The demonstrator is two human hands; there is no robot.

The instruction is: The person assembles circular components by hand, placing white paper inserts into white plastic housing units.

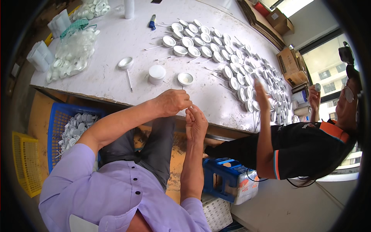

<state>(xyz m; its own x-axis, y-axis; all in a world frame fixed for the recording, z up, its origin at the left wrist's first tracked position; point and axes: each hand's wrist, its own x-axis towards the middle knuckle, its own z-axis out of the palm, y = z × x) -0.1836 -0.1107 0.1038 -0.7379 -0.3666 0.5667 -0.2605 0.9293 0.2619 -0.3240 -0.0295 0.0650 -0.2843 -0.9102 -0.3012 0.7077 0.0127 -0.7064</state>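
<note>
At the table's near edge my left hand (176, 102) is closed in a pinch, its fingertips almost meeting those of my right hand (196, 123). My right fingers are also pinched, around something small and pale that I cannot make out. Just beyond my left hand lies a shallow white round cup (185, 79); a short lead from it runs toward that hand. Beside it stands a white lidded round tub (157, 73). Further left, another white round cup (125, 63) has a thin white lead (130, 82) trailing toward me.
Many similar cups (205, 38) with leads cover the table's right half. A co-worker's blurred hand (261, 94) reaches over them. Bagged white parts (75, 52) and a blue-handled cutter (152, 23) lie farther off. A blue crate (54, 139) of white discs stands below left.
</note>
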